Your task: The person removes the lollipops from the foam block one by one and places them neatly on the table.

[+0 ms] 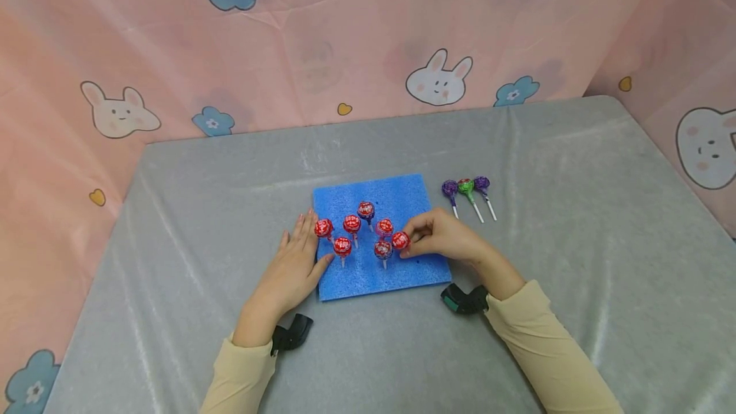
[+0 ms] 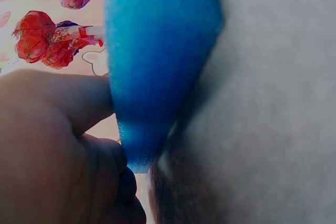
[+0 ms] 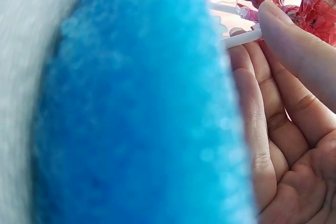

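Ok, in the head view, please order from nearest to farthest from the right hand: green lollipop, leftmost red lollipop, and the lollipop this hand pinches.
1. Pinched lollipop: in the right hand.
2. Green lollipop: on the grey table, beyond the hand.
3. Leftmost red lollipop: at the left side of the blue foam board.

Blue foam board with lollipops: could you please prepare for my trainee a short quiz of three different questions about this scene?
1. True or false: the left hand touches the blue foam board.
2. Three lollipops lie side by side on the grey table. Which colour is the middle one?
a) purple
b) green
c) red
3. What does the right hand pinch?

Key: 1. True. 2. b. 3. The white stick of a red lollipop.
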`<control>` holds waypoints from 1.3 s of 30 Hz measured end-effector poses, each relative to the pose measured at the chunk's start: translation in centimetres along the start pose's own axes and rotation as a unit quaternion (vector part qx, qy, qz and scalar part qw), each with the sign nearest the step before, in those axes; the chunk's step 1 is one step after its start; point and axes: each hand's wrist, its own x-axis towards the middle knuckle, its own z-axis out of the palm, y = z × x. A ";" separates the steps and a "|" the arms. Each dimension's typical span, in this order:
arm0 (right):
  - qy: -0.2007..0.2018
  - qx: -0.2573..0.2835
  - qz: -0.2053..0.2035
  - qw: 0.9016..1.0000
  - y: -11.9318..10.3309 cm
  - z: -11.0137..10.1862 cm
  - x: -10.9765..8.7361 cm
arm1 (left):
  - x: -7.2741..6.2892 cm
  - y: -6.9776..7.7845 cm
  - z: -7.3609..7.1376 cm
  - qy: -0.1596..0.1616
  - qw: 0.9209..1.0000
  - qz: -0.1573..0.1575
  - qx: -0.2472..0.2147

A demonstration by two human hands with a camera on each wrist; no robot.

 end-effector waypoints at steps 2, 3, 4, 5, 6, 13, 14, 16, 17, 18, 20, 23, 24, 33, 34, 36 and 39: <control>0.002 0.001 0.000 1.000 0.0 0.0 0.0 | 0.0 0.0 0.0 -0.001 1.000 0.000 0.000; 0.004 0.001 0.000 1.000 0.1 0.0 0.0 | 0.0 0.0 0.0 -0.002 1.000 -0.001 0.000; 0.006 0.001 0.001 1.000 0.1 0.0 0.0 | 0.0 0.0 0.0 -0.001 1.000 -0.001 0.000; 0.008 0.001 0.001 1.000 0.1 0.0 0.0 | 0.0 0.0 0.0 -0.001 1.000 -0.001 0.000; 0.009 0.001 0.002 1.000 0.2 -0.1 0.0 | 0.0 0.0 0.0 -0.001 1.000 -0.001 0.000; 0.007 0.006 0.008 1.000 0.3 -0.1 0.0 | 0.0 -0.1 0.1 0.004 1.000 0.003 -0.001; 0.006 0.007 0.007 1.000 0.3 -0.1 0.0 | 0.0 -0.1 0.1 0.005 1.000 0.003 -0.002; 0.004 0.008 0.006 1.000 0.2 -0.1 0.0 | 0.0 -0.1 0.1 0.007 1.000 0.004 -0.003; 0.004 0.008 0.007 1.000 0.2 -0.1 0.0 | 0.0 -0.1 0.1 0.007 1.000 0.004 -0.003; 0.004 0.008 0.007 1.000 0.2 -0.1 0.0 | 0.0 -0.1 0.1 0.006 1.000 0.004 -0.002; 0.005 0.008 0.006 1.000 0.2 -0.1 0.0 | 0.0 -0.1 0.1 0.006 1.000 0.003 -0.001; 0.010 0.005 0.006 1.000 0.3 -0.2 0.0 | 0.0 0.0 0.0 0.005 1.000 0.002 -0.001; 0.011 0.004 0.006 1.000 0.3 -0.2 0.0 | 0.0 0.0 0.0 0.005 1.000 0.001 -0.002; 0.025 0.029 0.010 0.999 0.5 -0.3 0.0 | 0.0 0.0 0.0 0.004 1.000 0.002 -0.002; 0.029 0.033 0.013 0.999 0.5 -0.3 0.0 | 0.0 0.0 0.0 0.004 1.000 0.002 -0.003; 0.036 0.040 0.016 0.998 0.5 -0.3 0.0 | 0.0 0.0 0.0 0.004 1.000 0.001 -0.003; 0.046 0.045 0.017 0.998 0.6 -0.3 0.0 | 0.0 0.0 -0.1 0.003 1.000 0.001 -0.002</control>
